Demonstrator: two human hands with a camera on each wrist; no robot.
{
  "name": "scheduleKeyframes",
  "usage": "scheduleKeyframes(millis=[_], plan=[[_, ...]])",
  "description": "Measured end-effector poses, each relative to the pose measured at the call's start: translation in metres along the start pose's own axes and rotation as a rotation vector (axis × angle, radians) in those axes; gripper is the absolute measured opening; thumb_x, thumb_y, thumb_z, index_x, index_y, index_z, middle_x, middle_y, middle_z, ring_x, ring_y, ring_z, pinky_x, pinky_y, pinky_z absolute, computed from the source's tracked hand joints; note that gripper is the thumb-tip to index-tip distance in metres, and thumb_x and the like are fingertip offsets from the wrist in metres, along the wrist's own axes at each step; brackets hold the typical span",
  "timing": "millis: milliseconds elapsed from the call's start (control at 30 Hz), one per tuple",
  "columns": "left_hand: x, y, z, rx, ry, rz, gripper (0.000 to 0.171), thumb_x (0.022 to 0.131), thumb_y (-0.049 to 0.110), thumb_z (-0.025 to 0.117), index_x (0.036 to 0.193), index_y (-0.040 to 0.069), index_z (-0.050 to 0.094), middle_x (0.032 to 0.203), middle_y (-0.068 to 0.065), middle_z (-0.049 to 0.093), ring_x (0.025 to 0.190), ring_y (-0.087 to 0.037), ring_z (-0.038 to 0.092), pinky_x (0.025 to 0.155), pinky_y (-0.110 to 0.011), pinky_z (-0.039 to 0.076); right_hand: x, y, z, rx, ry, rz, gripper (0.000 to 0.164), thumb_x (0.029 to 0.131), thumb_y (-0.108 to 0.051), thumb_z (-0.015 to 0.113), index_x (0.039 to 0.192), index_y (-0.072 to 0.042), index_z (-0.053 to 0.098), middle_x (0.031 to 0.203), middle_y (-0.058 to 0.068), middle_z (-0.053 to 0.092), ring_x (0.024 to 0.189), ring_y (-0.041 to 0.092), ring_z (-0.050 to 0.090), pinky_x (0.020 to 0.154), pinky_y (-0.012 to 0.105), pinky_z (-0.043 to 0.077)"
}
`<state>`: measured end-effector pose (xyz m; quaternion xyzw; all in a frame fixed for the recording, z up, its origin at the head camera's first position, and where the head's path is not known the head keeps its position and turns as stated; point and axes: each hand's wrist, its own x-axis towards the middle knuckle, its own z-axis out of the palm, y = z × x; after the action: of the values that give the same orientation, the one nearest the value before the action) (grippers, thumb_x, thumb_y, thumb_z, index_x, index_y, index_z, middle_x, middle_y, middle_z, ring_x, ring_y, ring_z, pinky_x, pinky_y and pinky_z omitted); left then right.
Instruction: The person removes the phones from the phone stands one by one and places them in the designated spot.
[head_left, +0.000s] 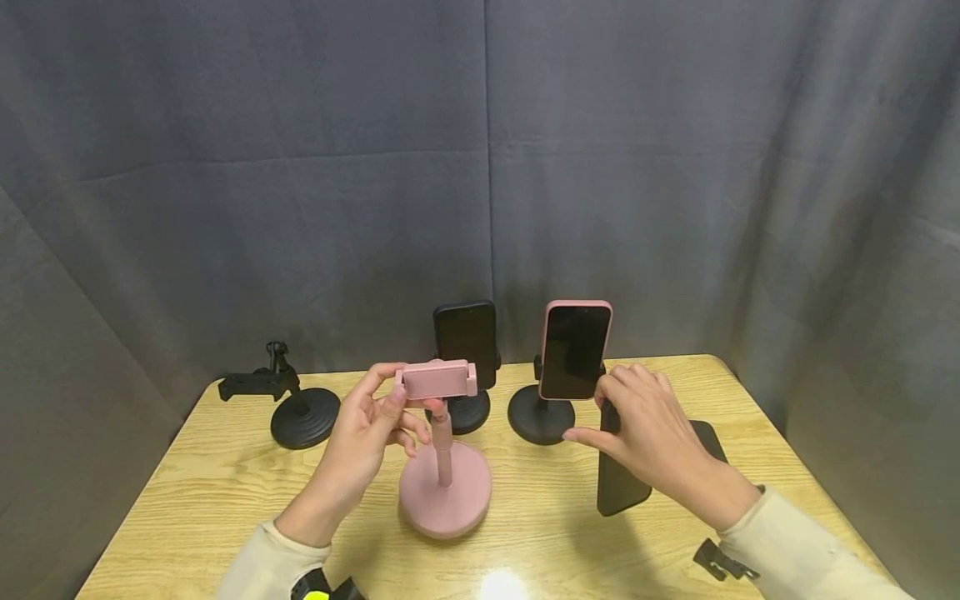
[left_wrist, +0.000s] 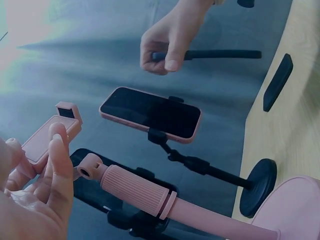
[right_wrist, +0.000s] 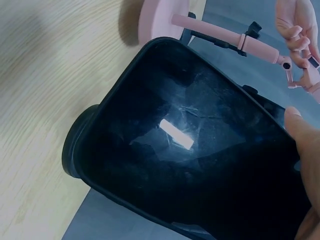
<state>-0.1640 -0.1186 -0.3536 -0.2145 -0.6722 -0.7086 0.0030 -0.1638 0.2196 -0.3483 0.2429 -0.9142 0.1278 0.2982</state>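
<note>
My left hand point(head_left: 363, 437) pinches the pink phone clamp point(head_left: 437, 380) at the top of a pink phone stand, thumb on its left end. The stand's round base point(head_left: 446, 500) rests on the table, and its ribbed neck point(left_wrist: 135, 190) shows in the left wrist view. My right hand point(head_left: 651, 429) grips a black phone point(head_left: 619, 482) by its upper end, raised above the table. The right wrist view shows this phone's dark glossy face point(right_wrist: 150, 100) close up, with my thumb point(right_wrist: 300, 127) at its edge. Part of the phone is hidden behind the hand.
Another black phone point(head_left: 707, 437) lies flat at the right. Behind stand a pink-edged phone point(head_left: 576, 350) on a black stand and a black-cased phone point(head_left: 467, 337) on another. A phoneless black stand point(head_left: 303, 418) is at the left. Grey curtains point(head_left: 375, 208) surround the wooden table point(head_left: 225, 492).
</note>
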Motion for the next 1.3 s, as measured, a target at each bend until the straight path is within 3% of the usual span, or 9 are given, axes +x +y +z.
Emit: scheduleKeyframes(millis=[400, 867, 1300], plan=[[0.002, 0.008, -0.018, 0.024, 0.089, 0.013, 0.033, 0.110, 0.024, 0.039, 0.138, 0.006, 0.043, 0.093, 0.003, 0.075, 0.067, -0.009, 0.068, 0.060, -0.023, 0.058, -0.005, 0.008, 0.000, -0.012, -0.006, 0.008, 0.058, 0.072, -0.068, 0.074, 0.074, -0.015, 0.051, 0.073, -0.007, 0.048, 0.072, 0.011, 0.039, 0.067, 0.027, 0.025], [0.011, 0.006, -0.042, 0.050, 0.158, 0.021, 0.032, 0.110, 0.030, 0.039, 0.137, 0.014, 0.046, 0.093, 0.002, 0.072, 0.066, -0.008, 0.067, 0.058, -0.022, 0.057, -0.009, 0.014, 0.003, -0.037, -0.047, 0.032, 0.052, 0.068, -0.053, 0.086, 0.073, -0.016, 0.051, 0.071, -0.008, 0.044, 0.071, 0.010, 0.035, 0.066, 0.027, 0.023], [0.022, 0.001, -0.065, 0.089, 0.203, -0.037, 0.040, 0.108, 0.040, 0.037, 0.141, 0.016, 0.041, 0.097, 0.006, 0.069, 0.070, -0.005, 0.067, 0.060, -0.020, 0.056, -0.014, 0.024, 0.008, -0.047, -0.114, 0.075, 0.051, 0.071, -0.052, 0.086, 0.074, -0.015, 0.050, 0.070, -0.007, 0.044, 0.070, 0.012, 0.034, 0.066, 0.028, 0.023]])
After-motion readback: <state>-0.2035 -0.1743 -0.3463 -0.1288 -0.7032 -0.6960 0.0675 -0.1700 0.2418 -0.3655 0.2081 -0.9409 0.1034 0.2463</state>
